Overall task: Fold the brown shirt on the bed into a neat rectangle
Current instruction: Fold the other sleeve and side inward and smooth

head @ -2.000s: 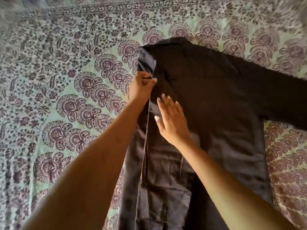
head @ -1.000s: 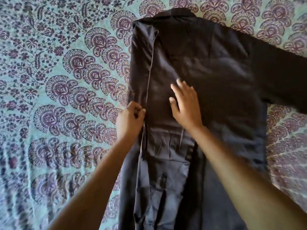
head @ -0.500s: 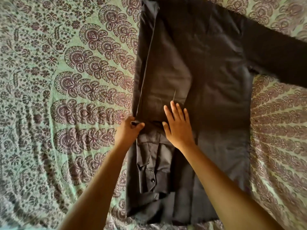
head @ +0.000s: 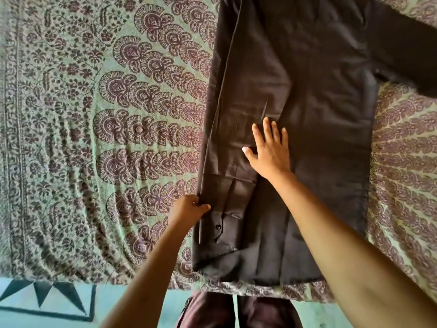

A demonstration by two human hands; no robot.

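Both hands have slid down the brown shirt toward its hem. Now the left hand pinches the folded left edge; the right hand presses flat, fingers straight. Shirt lies lengthwise away from the person on a patterned bedspread, unfolded sleeve rightward, nearer the right hand. Teal floor below.
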